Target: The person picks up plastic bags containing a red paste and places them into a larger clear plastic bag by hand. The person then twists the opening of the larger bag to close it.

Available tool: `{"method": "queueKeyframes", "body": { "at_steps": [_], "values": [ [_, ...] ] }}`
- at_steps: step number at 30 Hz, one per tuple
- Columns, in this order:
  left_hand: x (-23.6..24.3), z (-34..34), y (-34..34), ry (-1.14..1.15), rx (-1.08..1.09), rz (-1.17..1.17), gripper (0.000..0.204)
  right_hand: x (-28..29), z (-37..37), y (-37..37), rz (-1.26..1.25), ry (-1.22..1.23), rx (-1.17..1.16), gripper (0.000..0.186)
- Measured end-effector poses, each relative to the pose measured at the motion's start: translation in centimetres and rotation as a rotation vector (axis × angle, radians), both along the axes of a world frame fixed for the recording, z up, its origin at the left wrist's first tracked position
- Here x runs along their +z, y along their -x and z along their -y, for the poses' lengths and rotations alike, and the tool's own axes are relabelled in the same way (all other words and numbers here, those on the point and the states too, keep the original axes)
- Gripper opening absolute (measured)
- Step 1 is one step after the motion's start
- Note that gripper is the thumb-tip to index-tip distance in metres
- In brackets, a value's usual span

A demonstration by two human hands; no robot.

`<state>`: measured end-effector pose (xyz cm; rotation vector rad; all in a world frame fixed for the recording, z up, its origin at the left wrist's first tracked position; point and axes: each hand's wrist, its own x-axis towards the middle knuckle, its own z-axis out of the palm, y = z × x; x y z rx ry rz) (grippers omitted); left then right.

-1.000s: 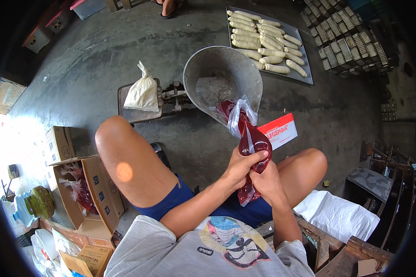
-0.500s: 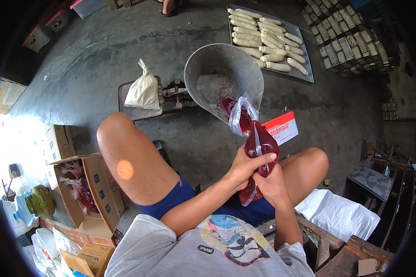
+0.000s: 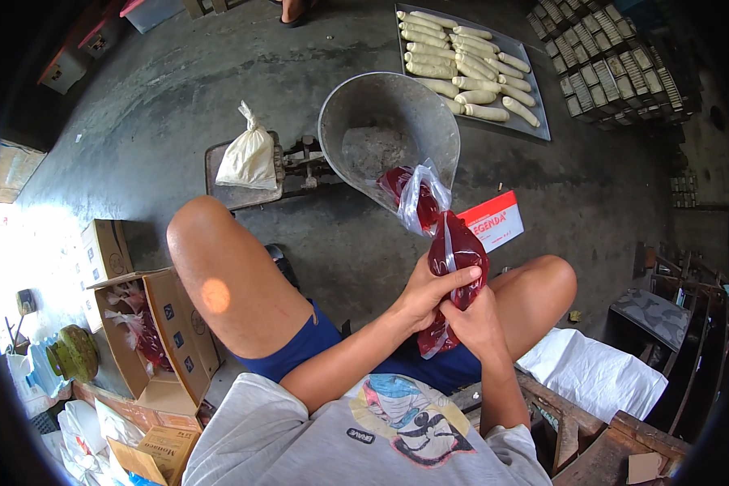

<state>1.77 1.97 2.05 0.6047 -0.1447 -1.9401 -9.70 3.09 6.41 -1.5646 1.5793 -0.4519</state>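
Observation:
A clear plastic bag of dark red, jam-like filling point(image 3: 459, 243) is gripped low down between my two hands, above my lap. My left hand point(image 3: 431, 293) wraps its side, thumb across the front. Just below, my right hand point(image 3: 471, 317) closes round the narrowed lower part, whose tail hangs beneath the fingers. At its upper end the bag touches the clear, bunched plastic of another red portion point(image 3: 398, 185), lying in the lip of a grey metal scale pan point(image 3: 348, 121). I cannot tell whether both portions belong to one bag.
A knotted bag of pale powder point(image 3: 247, 160) sits on the scale's plate point(image 3: 219, 194). Dough rolls fill a metal tray point(image 3: 535, 125) beyond. A red-and-white box point(image 3: 498, 223) lies right of the pan. An open carton point(image 3: 182, 324) at left holds more red bags.
Both hands keep their grip on the red bag, barely shifting. The whole view has moved very slightly.

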Motion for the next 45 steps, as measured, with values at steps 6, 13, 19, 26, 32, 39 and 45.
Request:
{"method": "queueKeyframes", "body": {
  "at_steps": [6, 13, 19, 26, 32, 39, 45],
  "values": [
    [0.0, -0.1, -0.1, -0.038, 0.025, 0.009, 0.046, -0.1, 0.2, -0.3, 0.016, -0.015, 0.007, 0.03],
    [-0.4, 0.0, 0.5, -0.12, 0.059, 0.064, 0.043, -1.2, 0.3, -0.2, -0.012, -0.042, 0.012, 0.026],
    [-0.1, -0.2, 0.2, -0.006, 0.024, 0.062, 0.047, 0.0, -0.1, 0.0, 0.028, -0.003, 0.025, 0.028],
    [0.6, -0.7, -0.7, 0.029, 0.04, 0.141, 0.055, 0.1, -0.7, -0.2, 0.122, 0.03, 0.077, 0.035],
    [-0.9, -3.0, -2.6, 0.22, 0.067, 0.123, 0.061, -0.9, -3.0, 0.6, 0.477, -0.043, 0.124, 0.068],
    [-0.4, -4.5, -3.6, 0.461, 0.089, 0.24, 0.062, 4.6, -3.3, -0.4, 0.239, 0.221, 0.037, 0.062],
    [-0.1, -5.0, -5.6, 0.556, 0.027, 0.277, 0.061, 5.9, -1.9, 1.3, 0.494, 0.214, 0.107, 0.093]
  ]
}}
